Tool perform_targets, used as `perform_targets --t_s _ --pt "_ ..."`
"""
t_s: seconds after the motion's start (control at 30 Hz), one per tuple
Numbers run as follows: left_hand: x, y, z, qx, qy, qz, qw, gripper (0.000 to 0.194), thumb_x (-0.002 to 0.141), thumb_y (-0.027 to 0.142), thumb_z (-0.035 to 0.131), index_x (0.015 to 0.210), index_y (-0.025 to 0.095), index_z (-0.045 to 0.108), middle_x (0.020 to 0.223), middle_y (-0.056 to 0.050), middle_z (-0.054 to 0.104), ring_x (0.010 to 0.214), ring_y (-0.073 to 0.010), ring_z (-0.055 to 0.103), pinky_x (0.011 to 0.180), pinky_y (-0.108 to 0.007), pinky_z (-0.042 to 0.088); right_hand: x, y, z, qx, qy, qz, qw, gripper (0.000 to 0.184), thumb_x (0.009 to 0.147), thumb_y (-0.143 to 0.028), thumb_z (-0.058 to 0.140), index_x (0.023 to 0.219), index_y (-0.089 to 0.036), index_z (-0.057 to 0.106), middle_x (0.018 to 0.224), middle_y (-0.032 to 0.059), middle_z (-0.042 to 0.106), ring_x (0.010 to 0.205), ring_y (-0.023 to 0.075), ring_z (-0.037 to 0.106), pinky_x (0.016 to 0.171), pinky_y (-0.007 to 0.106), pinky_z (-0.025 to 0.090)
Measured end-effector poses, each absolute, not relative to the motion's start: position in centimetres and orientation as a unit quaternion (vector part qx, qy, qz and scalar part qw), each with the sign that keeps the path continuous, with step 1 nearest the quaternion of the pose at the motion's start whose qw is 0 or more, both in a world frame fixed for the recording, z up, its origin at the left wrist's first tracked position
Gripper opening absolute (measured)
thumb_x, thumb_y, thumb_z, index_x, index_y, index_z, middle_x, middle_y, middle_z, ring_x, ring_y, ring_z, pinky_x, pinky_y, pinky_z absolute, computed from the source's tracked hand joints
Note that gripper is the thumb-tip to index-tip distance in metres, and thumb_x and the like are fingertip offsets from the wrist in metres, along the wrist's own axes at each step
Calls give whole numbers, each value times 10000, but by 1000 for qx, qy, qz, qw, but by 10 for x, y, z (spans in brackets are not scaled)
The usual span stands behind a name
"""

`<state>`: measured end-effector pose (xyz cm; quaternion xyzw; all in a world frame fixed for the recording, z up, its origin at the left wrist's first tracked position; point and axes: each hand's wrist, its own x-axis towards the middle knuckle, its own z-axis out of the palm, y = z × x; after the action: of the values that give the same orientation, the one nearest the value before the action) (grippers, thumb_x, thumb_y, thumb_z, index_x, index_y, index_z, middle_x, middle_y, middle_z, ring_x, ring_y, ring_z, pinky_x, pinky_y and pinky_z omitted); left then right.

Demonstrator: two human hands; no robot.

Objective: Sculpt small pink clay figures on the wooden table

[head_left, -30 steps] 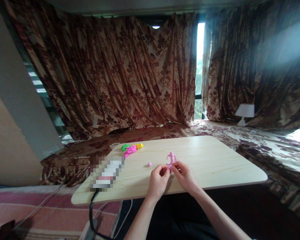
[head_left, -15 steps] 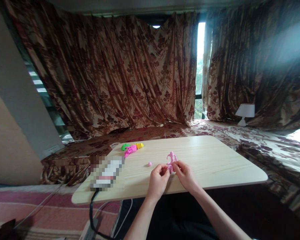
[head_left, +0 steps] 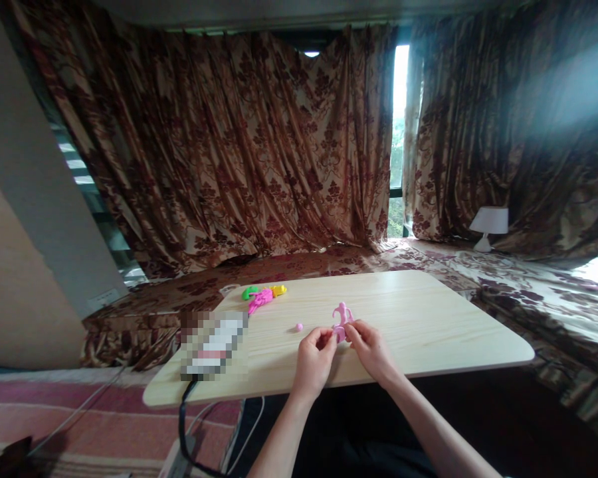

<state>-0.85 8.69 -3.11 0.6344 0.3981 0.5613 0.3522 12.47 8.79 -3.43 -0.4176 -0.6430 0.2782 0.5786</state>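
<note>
A small pink figure-like piece (head_left: 343, 312) with thin curved arms and a rounded base stands up between my hands, over the table's near side. My left hand (head_left: 315, 362) pinches its base from the left, thumb and fingers closed. From the right, my right hand (head_left: 372, 346) grips the lower part between thumb and forefinger. Fingers hide some of the base. To the left of my left hand, a little pink ball (head_left: 299, 327) rests on the table, touched by neither hand.
Bright pink, green and yellow plastic-looking pieces (head_left: 260, 297) lie together at the table's (head_left: 438, 318) back left. A blurred-out device (head_left: 214, 345) with a black cable (head_left: 182, 418) occupies the left side. A white lamp (head_left: 489, 222) stands on the ledge behind, right.
Both hands keep their hold on the pink piece. Its rounded base has tilted slightly between the fingers, and my left fingertips have shifted a little. Everything else stays put.
</note>
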Motion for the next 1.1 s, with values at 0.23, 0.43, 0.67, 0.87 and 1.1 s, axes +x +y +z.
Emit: perform_targets --t_s 0.23,0.43,0.67,0.87,1.1 --pt "-8 86 -28 646 385 553 359 162 778 291 541 805 162 636 789 -34 668 759 -162 608 724 -250 457 123 88 -36 -409 -644 275 585 223 836 -343 500 743 -167 602 711 23 614 672 147 564 604 231 448" --pt "-9 87 -29 661 407 539 327 171 775 297 542 790 156 638 761 -33 662 735 -167 604 707 -261 456 124 88 -36 -397 -651 294 577 177 822 -308 525 869 -168 623 780 30 631 692 148 578 592 223 449" --pt "-9 88 -30 656 409 543 327 172 774 305 544 786 155 627 745 -29 648 717 -159 590 688 -252 450 125 84 -30 -416 -646 293 569 265 866 -355 449 836 -173 638 749 29 618 696 150 571 594 227 446" --pt "-9 88 -30 641 399 554 351 170 776 310 544 800 153 605 728 -20 632 692 -145 578 650 -236 451 122 88 -36 -399 -651 296 574 207 820 -335 533 838 -158 639 706 25 622 670 153 583 595 233 456" --pt "-8 86 -30 656 398 543 343 190 784 317 533 776 147 616 729 -29 648 697 -151 576 662 -241 444 124 87 -34 -412 -653 267 576 200 824 -308 528 810 -161 663 733 26 635 676 149 573 613 232 444"
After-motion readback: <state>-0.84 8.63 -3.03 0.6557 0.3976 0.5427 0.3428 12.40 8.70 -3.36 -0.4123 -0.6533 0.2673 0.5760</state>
